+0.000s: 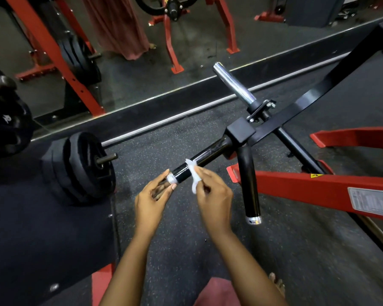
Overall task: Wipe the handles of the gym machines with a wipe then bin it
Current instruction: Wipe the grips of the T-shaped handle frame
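— As you look from the left, what stands there first?
— A stack of black weight plates [84, 168], standing on edge. Next comes the left hand [152, 199], its thumb and fingertips pinching the silver-capped end of the black handle [208, 155].
— And where is the wipe?
— The white wipe [194, 175] is draped over that handle just beyond the cap. It is pinched in the curled fingers of the right hand [215, 195].
— Further right?
— A second handle [250, 188], 1 of 2 on the same black block, hangs down with no hand on it. A chrome peg [233, 82] rises above, and the red frame [307, 186] runs off to the right.
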`<state>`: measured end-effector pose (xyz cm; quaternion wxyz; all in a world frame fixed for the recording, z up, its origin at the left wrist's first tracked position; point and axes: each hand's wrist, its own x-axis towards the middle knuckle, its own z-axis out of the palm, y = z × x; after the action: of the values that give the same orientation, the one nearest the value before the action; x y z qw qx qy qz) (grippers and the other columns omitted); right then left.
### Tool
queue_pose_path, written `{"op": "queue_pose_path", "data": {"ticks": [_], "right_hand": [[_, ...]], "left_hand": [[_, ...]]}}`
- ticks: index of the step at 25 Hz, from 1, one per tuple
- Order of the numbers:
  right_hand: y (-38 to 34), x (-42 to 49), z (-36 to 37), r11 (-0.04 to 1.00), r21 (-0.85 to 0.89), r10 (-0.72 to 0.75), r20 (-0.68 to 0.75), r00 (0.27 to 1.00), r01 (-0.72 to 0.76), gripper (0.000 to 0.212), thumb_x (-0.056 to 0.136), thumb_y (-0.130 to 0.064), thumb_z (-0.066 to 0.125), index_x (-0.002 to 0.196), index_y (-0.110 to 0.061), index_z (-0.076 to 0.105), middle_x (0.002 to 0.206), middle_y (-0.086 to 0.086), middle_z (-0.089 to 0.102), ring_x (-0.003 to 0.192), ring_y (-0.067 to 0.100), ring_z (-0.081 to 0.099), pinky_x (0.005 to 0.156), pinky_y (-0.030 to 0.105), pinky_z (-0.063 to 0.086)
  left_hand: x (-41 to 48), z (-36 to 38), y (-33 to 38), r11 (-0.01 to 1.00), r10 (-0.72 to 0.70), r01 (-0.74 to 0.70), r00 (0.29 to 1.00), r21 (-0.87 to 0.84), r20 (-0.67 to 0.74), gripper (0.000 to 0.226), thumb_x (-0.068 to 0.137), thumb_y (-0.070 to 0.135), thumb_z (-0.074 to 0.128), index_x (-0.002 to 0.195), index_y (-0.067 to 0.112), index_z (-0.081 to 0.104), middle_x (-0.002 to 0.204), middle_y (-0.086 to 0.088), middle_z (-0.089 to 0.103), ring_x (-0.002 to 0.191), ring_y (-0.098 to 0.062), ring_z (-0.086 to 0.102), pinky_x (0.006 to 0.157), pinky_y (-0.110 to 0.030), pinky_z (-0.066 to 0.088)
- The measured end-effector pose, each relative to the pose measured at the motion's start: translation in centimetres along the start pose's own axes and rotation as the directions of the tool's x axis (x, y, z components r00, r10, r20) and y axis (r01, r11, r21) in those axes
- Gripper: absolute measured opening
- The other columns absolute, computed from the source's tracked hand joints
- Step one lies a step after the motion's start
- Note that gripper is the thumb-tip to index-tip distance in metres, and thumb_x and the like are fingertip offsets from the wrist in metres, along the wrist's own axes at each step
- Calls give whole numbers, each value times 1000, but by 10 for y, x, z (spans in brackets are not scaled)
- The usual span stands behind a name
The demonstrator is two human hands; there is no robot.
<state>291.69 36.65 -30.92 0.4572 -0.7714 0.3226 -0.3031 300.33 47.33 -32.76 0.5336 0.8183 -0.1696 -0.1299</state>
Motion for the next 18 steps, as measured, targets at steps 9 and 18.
{"op": "queue_pose_path", "data": {"ticks": [9, 18], "right_hand": [[-5, -16, -19, 991, 110, 85, -82, 993, -76, 36, 79, 9, 56, 109, -5, 68, 107, 10, 70, 96, 21, 66, 86, 30, 50], [24, -79, -124, 988, 99, 130, -76, 989, -122, 41, 78, 7, 56, 108, -16, 70, 106, 0, 71, 94, 14, 66, 86, 26, 49]], "left_hand": [[-23, -19, 28, 966, 69, -60, 997, 250, -27, 30, 86, 14, 65, 116, 10, 65, 114, 0, 65, 101, -5, 61, 92, -9, 41], [-125, 23, 52, 829, 125, -305, 918, 469, 376, 47, 90, 26, 59, 135, 17, 48, 143, -2, 42, 133, -14, 38, 112, -22, 25]]}}
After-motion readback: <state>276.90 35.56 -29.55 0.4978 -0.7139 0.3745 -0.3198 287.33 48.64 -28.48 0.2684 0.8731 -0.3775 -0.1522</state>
